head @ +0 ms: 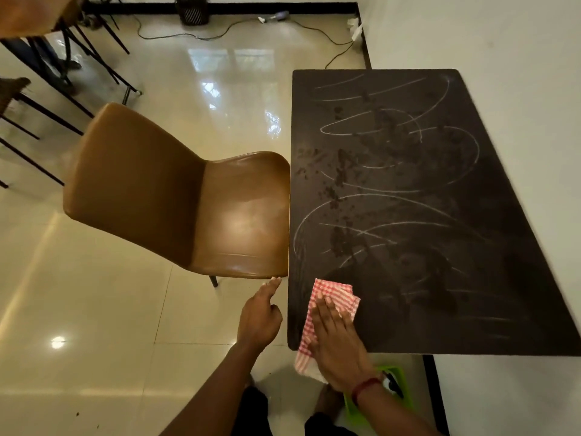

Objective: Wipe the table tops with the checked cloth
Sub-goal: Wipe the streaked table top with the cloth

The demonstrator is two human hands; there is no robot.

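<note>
Lying flat under the right hand (338, 336), the checked cloth (327, 297) overhangs the table (440, 184).

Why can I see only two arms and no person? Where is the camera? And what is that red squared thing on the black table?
There is no machine here. The camera sits on a person's head and looks down, so you see only their arms, from above. The right hand lies flat on the checked cloth and presses it onto the near corner of the dark table. Part of the cloth hangs over the table's edge. The table has white scribbly lines and dark crumbly spots on it, not yet wiped off. The left hand holds nothing. Its fingers stretch out to the near edge of the brown chair beside the table and seem to touch it.
</note>
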